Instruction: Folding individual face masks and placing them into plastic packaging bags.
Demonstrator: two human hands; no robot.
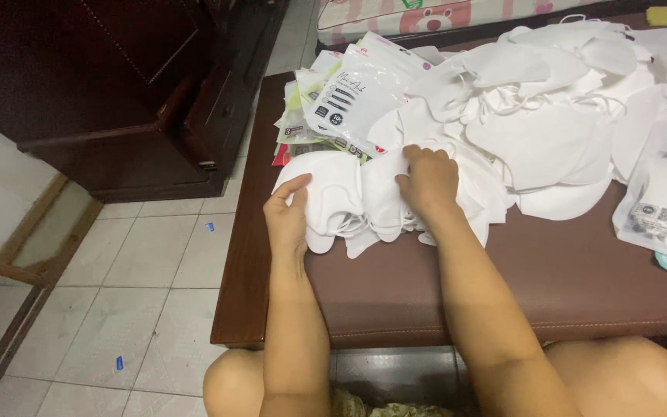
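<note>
Left hand [287,218] curled on the edge of a white mask stack [341,202], right hand [428,181] pressed flat on the stack's other side, packaged masks [353,96] just beyond the stack, brown table [503,278] beneath

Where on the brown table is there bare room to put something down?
The table is bare along its near edge, below the masks and right of the right hand, up to the packets. A narrow strip lies by the left hand. The far half is crowded with masks and pouches.
</note>
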